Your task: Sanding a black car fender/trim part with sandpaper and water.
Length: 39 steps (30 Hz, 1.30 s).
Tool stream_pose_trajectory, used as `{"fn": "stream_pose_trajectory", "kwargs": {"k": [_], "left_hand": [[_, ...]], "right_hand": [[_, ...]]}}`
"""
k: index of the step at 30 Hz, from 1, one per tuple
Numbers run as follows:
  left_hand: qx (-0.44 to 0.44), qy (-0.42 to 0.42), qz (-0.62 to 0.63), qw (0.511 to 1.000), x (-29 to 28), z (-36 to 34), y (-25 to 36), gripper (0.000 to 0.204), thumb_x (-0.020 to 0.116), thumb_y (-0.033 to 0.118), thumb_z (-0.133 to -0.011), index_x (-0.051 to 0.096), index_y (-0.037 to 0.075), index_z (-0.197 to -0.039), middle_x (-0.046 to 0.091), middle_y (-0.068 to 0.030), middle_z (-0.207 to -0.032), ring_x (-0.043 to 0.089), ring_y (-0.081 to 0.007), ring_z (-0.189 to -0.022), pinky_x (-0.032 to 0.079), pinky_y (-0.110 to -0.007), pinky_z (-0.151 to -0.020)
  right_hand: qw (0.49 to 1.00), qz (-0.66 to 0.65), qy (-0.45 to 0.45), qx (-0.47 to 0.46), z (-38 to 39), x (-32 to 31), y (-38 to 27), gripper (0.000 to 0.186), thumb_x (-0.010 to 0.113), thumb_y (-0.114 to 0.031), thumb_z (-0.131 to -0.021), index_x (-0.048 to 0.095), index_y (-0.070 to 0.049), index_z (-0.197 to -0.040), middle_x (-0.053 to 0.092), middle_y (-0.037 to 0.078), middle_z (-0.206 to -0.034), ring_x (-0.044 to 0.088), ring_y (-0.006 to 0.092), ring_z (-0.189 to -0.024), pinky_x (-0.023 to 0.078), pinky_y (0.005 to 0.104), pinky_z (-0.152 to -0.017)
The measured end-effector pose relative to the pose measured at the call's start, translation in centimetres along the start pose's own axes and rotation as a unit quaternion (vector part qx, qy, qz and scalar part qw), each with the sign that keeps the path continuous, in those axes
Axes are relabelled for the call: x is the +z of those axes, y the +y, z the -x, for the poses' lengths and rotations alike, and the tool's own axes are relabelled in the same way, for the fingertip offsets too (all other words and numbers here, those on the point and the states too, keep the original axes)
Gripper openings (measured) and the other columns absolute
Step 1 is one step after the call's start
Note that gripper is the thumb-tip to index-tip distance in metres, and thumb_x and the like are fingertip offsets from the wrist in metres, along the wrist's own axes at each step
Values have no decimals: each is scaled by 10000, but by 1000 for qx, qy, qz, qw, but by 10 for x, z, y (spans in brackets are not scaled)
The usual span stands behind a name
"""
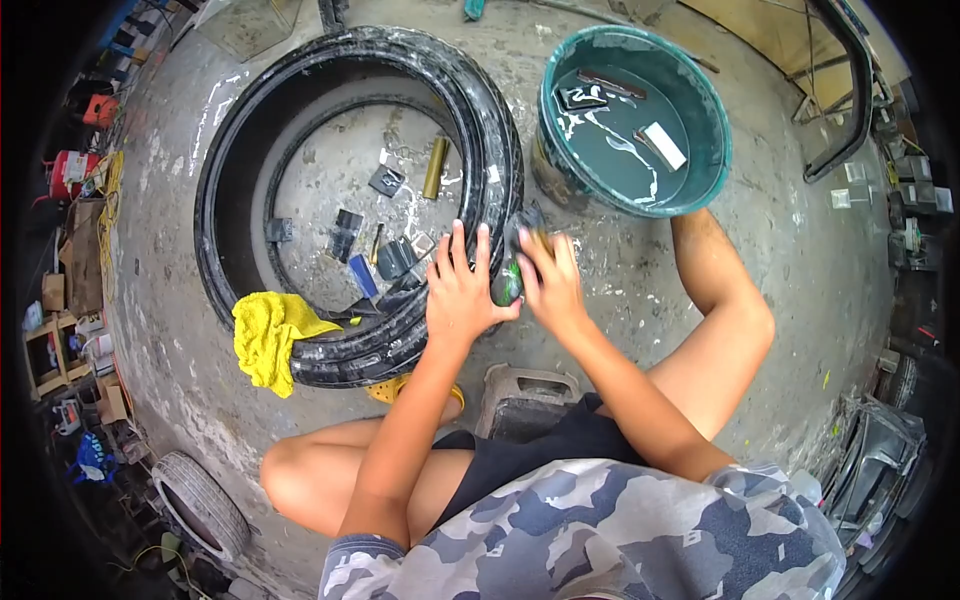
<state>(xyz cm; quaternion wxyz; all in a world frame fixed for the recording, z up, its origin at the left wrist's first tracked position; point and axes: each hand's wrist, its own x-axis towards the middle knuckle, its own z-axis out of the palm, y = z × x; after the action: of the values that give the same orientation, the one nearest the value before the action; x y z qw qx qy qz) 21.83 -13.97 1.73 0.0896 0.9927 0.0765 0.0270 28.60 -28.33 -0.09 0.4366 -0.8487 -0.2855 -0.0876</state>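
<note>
A large black tyre (231, 170) lies flat on the floor in front of me. My left hand (461, 290) rests on its near right rim with fingers spread, holding nothing. My right hand (554, 280) is beside it at the tyre's outer side, fingers curled round a dark, brownish piece blurred by motion; its kind is unclear. Between the hands, a green patch (507, 285) shows against the tyre. A yellow cloth (270, 340) hangs over the near left of the tyre. Inside the ring lie a brass-coloured tube (435, 168), a blue block (362, 276) and several dark scraps (387, 180).
A teal bucket (726, 150) of cloudy water with a white block (664, 147) and dark pieces in it stands at the far right. A low stool (525, 385) is between my legs. Another tyre (200, 505) lies at lower left; clutter lines both sides.
</note>
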Motion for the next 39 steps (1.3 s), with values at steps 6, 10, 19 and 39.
{"fn": "stream_pose_trajectory", "kwargs": {"k": [6, 10, 19, 39], "left_hand": [[6, -4, 2, 1000, 1, -5, 6, 1248, 800, 614, -494, 303, 88, -1511, 336, -238, -1493, 419, -401, -1273, 423, -497, -992], [0, -17, 0, 1000, -2, -3, 4, 1250, 804, 602, -496, 294, 90, -1516, 334, -237, -1492, 413, -400, -1282, 420, -494, -996], [8, -8, 1, 1000, -2, -7, 8, 1204, 788, 637, -517, 334, 97, -1493, 325, -234, -1504, 431, -390, -1269, 430, -509, -972], [1, -26, 1, 1000, -1, 0, 3, 1225, 766, 655, -537, 290, 105, -1522, 296, -242, -1518, 414, -408, -1267, 419, -531, -974]], "right_hand": [[1000, 27, 8, -6, -56, 13, 5, 369, 667, -34, -824, 607, -40, -1188, 530, 207, -998, 522, 397, -924, 475, 472, -780], [1000, 23, 7, -20, -17, 7, 1, 425, 697, -16, -801, 608, -52, -1214, 565, 200, -1031, 548, 390, -916, 494, 466, -772], [990, -73, 66, 97, -48, 12, 6, 328, 672, -28, -839, 644, -21, -1165, 558, 192, -997, 560, 365, -928, 480, 431, -805], [974, -70, 82, 200, -38, 14, 4, 302, 641, -119, -896, 653, -14, -1180, 603, 173, -994, 606, 328, -923, 477, 395, -840]]}}
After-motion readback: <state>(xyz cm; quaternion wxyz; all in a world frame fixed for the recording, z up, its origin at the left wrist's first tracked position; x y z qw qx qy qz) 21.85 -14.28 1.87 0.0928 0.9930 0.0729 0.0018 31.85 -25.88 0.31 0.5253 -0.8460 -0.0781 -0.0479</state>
